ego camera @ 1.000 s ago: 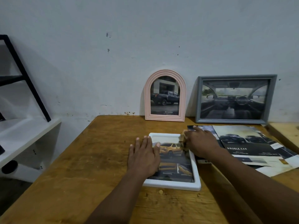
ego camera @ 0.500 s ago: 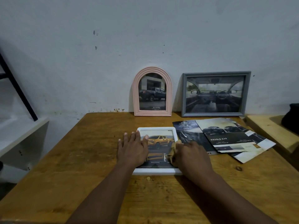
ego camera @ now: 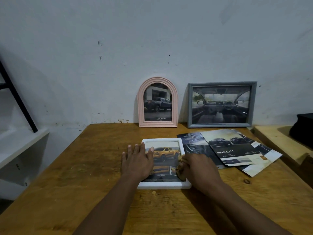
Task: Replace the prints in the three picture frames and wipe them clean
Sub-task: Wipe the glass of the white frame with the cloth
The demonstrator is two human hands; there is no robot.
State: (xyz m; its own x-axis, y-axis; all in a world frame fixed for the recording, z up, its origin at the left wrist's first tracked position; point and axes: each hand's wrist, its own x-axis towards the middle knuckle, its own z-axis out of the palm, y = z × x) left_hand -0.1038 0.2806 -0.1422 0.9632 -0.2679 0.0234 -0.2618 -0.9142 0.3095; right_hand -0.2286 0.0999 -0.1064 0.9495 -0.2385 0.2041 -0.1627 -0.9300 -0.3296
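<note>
- While the white frame (ego camera: 163, 185) lies flat near the middle of the bench (ego camera: 84, 167), face up with a yellow pickup print behind the glass, both hands are on it.
- Left hand (ego camera: 138, 160): fingers straight and slightly spread. The palm is flat over the frame's left rim and the thumb lies on the glass.
- Right hand (ego camera: 199, 168): fingers curled round a small yellowish cloth (ego camera: 180, 164). It presses the cloth on the glass at the frame's right side, toward the near-right corner. Most of the cloth is hidden under the hand.
- Loose prints (ego camera: 235, 150): dark car sheets, overlapping and fanned out just right of the white frame. Cannot tell whether the nearest one touches the frame's rim. The right wrist covers their near-left edge.
- Pink arched frame (ego camera: 140, 107): upright at the bench's far edge, against the wall, with a dark pickup print inside.
- Grey frame (ego camera: 190, 106): landscape, just right of the pink one, also against the wall, showing a car interior.
- Off the bench's left edge: a white shelf (ego camera: 20, 141) with a black slanted bar (ego camera: 17, 99).
- Off the right edge: a paler wooden ledge (ego camera: 274, 138) carrying a black thing (ego camera: 303, 128), cut off by the picture's edge. Cannot tell what it is.
</note>
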